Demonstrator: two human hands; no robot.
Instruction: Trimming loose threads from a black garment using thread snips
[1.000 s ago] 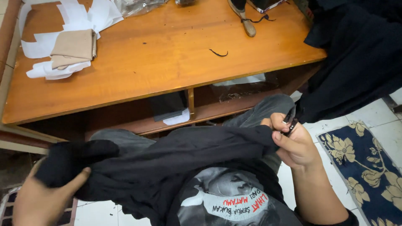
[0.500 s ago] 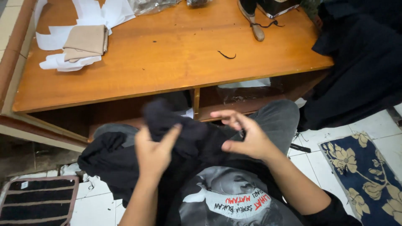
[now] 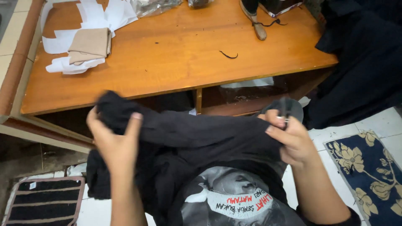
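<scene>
Gripping a black cloth [image 3: 197, 134] at both ends, the hands hold it stretched across the lap, just below the front edge of the wooden surface [image 3: 167, 54]. The left hand [image 3: 115, 140] is raised, back toward the camera, fingers and thumb clenched on a bunched end. The right hand [image 3: 291, 138] pinches the other end, fingers curled, wrist bent inward; a small dark object seems to sit in that pinch, too small to identify. Folded tan fabric [image 3: 89, 44] rests on white paper pieces [image 3: 65, 65] at the surface's far left.
</scene>
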